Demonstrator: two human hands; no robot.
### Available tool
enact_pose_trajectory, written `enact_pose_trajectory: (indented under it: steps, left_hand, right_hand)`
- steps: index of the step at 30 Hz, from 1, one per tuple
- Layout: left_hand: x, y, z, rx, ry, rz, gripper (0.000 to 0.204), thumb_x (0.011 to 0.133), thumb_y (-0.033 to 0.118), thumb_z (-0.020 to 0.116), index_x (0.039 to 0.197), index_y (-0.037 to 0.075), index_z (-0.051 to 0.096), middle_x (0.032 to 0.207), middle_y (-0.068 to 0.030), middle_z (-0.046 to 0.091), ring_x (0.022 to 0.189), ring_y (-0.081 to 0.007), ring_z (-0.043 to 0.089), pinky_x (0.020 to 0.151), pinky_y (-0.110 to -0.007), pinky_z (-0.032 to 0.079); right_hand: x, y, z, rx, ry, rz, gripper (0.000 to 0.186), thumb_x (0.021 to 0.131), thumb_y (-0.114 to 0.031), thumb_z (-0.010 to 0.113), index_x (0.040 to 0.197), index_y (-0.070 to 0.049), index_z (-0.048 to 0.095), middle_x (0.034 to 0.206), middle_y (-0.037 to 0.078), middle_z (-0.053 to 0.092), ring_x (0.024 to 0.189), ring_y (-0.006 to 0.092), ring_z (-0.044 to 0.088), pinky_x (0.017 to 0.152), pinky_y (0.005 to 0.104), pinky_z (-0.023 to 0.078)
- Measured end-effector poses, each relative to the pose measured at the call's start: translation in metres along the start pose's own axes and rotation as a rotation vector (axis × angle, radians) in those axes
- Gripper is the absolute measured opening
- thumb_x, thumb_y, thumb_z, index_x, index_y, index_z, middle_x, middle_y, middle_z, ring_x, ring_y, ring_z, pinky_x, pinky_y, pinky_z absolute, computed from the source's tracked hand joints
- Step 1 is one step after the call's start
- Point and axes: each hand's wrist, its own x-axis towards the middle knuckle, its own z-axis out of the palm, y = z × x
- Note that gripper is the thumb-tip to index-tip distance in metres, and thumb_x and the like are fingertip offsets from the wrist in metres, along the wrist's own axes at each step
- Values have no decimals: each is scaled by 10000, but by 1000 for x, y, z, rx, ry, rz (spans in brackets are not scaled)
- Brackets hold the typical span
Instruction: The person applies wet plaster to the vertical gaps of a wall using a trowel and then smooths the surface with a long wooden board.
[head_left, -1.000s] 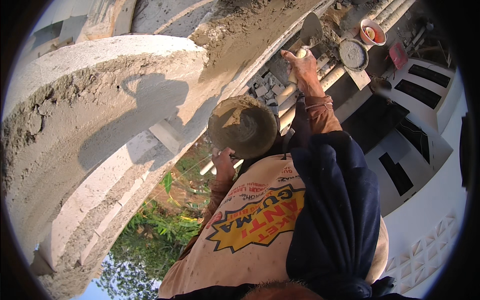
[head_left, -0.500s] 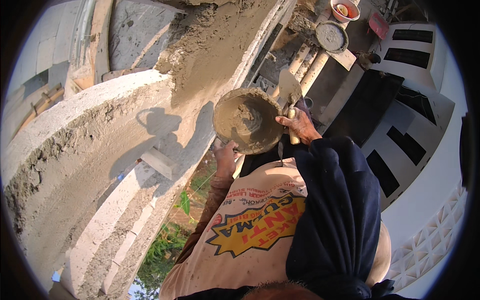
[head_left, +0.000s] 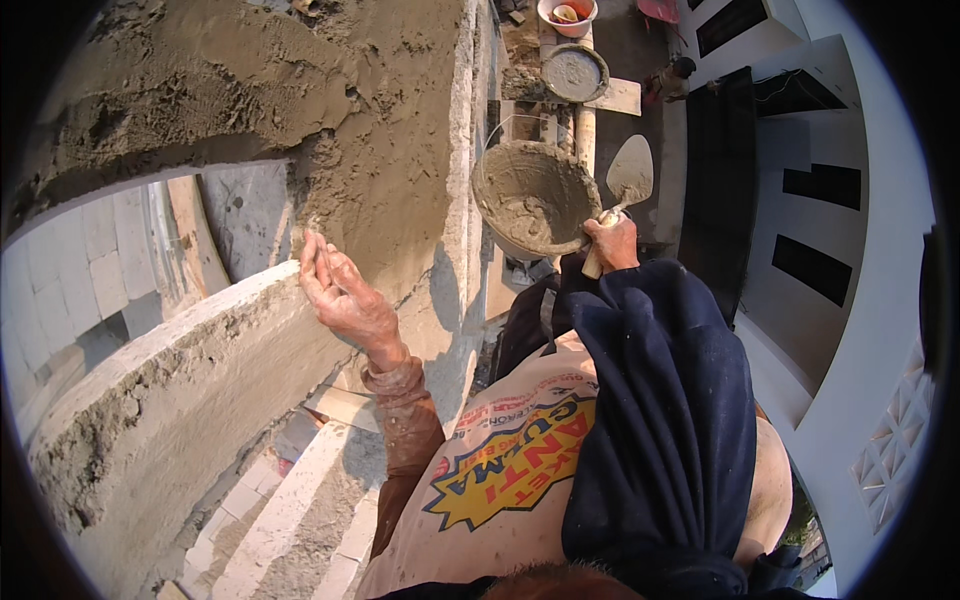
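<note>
My right hand [head_left: 612, 245] is closed round the wooden handle of a trowel [head_left: 631, 168], whose pale blade points up and away with wet mortar near its base. Right beside that hand is a bucket [head_left: 500, 185] of wet grey-brown mortar; whether the fingers also grip its rim, I cannot tell. My left hand [head_left: 350, 305] reaches out to the wall, fingertips pressed together at the corner of the opening, where fresh mortar [head_left: 375, 140] meets a curved concrete ledge [head_left: 210, 345]. What those fingertips hold, if anything, is too small to make out.
Beyond the bucket, a tub of grey mix [head_left: 575, 73] and a pale bowl [head_left: 567, 16] stand on poles and boards. A person [head_left: 668, 80] is farther below at the right. Pale blocks [head_left: 275, 510] step down beneath the ledge. A white building [head_left: 840, 215] lines the right.
My left hand has let go of the bucket's rim and moved left and up to the wall. The trowel stays in my right hand. My view has shifted, showing more mortared wall.
</note>
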Motion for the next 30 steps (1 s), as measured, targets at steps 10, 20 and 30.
enact_pose_trajectory:
  steps: [10, 20, 30]
  left_hand:
    - [120, -107, 4, 366, 132, -7, 514, 1031, 268, 380, 1328, -110, 561, 1263, -189, 645, 1058, -275, 592, 1029, -375, 409]
    - [175, -204, -126, 1623, -372, 225, 416, 996, 105, 381, 1278, -104, 606, 1308, -222, 647, 1218, -317, 608, 1059, -394, 453]
    - [-24, -240, -107, 1140, -4, -289, 417, 1018, 179, 412, 1289, -77, 599, 1286, -194, 652, 1167, -310, 621, 1018, -402, 483]
  right_hand:
    - [58, 80, -35, 331, 369, 239, 282, 772, -131, 774, 929, 51, 627, 825, 130, 686, 691, 238, 692, 624, 395, 561]
    - [188, 318, -57, 56, 486, 686, 252, 787, -128, 721, 903, 84, 650, 823, 140, 683, 679, 228, 669, 601, 395, 553]
    - [341, 554, -82, -1205, -257, 137, 315, 715, -325, 757, 970, -141, 737, 937, 156, 740, 879, 362, 714, 723, 471, 552]
